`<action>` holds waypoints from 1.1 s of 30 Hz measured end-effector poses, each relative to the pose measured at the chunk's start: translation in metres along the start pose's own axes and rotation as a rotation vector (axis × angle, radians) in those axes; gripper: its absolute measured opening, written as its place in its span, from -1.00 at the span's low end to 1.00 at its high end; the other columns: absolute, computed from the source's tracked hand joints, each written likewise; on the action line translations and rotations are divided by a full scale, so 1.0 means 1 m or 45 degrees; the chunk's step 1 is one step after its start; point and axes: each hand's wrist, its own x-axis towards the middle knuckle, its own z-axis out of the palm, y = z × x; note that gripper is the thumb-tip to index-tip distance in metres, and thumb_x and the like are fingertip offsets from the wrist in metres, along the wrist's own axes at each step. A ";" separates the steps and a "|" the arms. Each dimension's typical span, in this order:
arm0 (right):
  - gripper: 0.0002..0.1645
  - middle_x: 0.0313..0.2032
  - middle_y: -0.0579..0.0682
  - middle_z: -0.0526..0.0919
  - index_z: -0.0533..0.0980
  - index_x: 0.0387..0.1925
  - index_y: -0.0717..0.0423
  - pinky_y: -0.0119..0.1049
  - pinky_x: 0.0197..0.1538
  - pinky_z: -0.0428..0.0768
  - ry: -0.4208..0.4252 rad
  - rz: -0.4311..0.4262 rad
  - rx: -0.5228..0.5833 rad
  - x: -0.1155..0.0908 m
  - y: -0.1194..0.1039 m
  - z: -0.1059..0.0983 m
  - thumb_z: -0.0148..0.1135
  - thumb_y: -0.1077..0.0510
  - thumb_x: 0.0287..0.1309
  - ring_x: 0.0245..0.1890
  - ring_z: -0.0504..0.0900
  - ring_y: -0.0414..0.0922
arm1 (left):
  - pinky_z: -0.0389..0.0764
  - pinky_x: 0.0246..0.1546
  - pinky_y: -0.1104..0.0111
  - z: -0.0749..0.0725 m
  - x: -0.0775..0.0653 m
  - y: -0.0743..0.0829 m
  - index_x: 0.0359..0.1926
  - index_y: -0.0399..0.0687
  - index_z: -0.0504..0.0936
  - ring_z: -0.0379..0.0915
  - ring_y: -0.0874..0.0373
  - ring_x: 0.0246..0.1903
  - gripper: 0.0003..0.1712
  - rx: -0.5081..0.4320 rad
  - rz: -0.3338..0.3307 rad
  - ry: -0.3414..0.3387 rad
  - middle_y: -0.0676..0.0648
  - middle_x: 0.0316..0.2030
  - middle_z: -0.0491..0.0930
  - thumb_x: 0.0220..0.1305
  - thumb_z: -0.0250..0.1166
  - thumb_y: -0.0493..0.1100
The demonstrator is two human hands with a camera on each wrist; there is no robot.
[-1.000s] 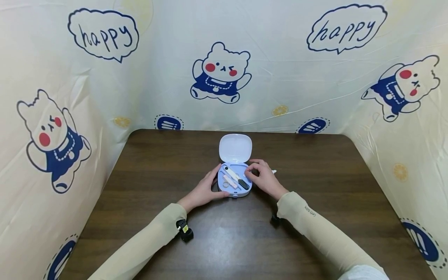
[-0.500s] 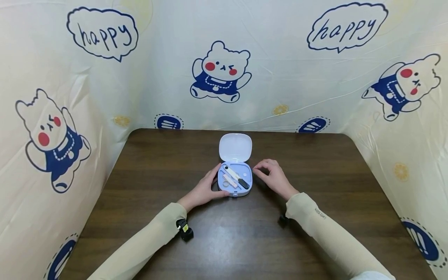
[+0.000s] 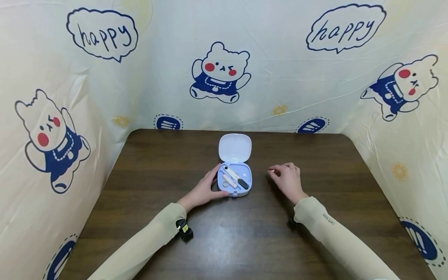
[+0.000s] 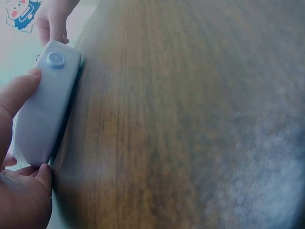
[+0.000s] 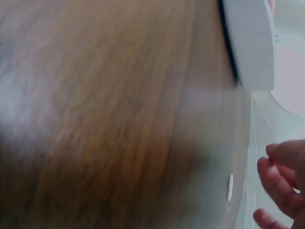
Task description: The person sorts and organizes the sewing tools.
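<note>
A pale blue plastic case (image 3: 240, 194) stands on the table with its whitish lid (image 3: 235, 147) raised at the back. Inside lie a slim white tool with a black end (image 3: 243, 184), a small pinkish-white piece (image 3: 231, 182) and a small ring (image 3: 225, 184). My left hand (image 3: 201, 191) grips the case, thumb on the front wall and fingers round the left side. To the right of the case hovers my right hand (image 3: 289, 181), fingers loosely curled, with nothing visible between them in the right wrist view. A small white piece (image 5: 230, 187) lies on the table near its fingertips.
The dark wooden table (image 3: 196, 249) ends in rounded back corners. Behind it and on both sides hangs a pale curtain (image 3: 224, 23) printed with bears and the word happy.
My right hand has left the inside of the case and moved to the right, to the small white piece on the table. The left hand stays on the case.
</note>
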 end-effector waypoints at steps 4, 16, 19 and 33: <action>-0.74 -0.29 0.06 0.81 0.77 -0.03 0.12 0.29 0.22 0.24 0.006 0.037 -0.095 -0.001 0.003 0.000 0.40 0.08 0.35 0.03 0.48 0.21 | 0.27 0.50 0.16 0.000 0.000 0.000 0.70 0.03 -0.13 0.08 0.00 0.56 0.33 -0.001 0.000 -0.001 -0.16 0.62 -0.01 0.18 0.60 0.04; -0.71 -0.09 0.17 0.72 0.76 0.03 0.10 0.36 0.22 0.26 -0.092 0.047 -0.185 0.001 0.006 0.004 0.34 0.08 0.38 -0.02 0.49 0.25 | 0.28 0.50 0.15 0.001 0.000 -0.001 0.70 0.06 -0.13 0.10 0.00 0.55 0.34 -0.006 -0.012 -0.003 -0.15 0.61 0.01 0.17 0.60 0.07; -0.74 -0.08 0.17 0.71 0.76 -0.01 0.10 0.41 0.30 0.21 -0.093 0.035 -0.190 0.002 0.007 0.004 0.33 0.10 0.38 0.04 0.50 0.27 | 0.28 0.50 0.15 0.001 0.000 -0.001 0.70 0.05 -0.13 0.10 0.00 0.55 0.34 -0.011 -0.008 0.000 -0.16 0.61 0.01 0.17 0.60 0.05; -0.77 -0.12 0.16 0.76 0.74 -0.15 0.11 0.41 0.32 0.17 -0.002 0.084 -0.208 0.002 0.016 0.002 0.42 0.03 0.33 0.04 0.50 0.27 | 0.27 0.50 0.13 0.000 -0.001 -0.001 0.70 0.08 -0.13 0.11 -0.02 0.55 0.34 -0.004 -0.014 0.000 -0.16 0.62 0.01 0.17 0.60 0.09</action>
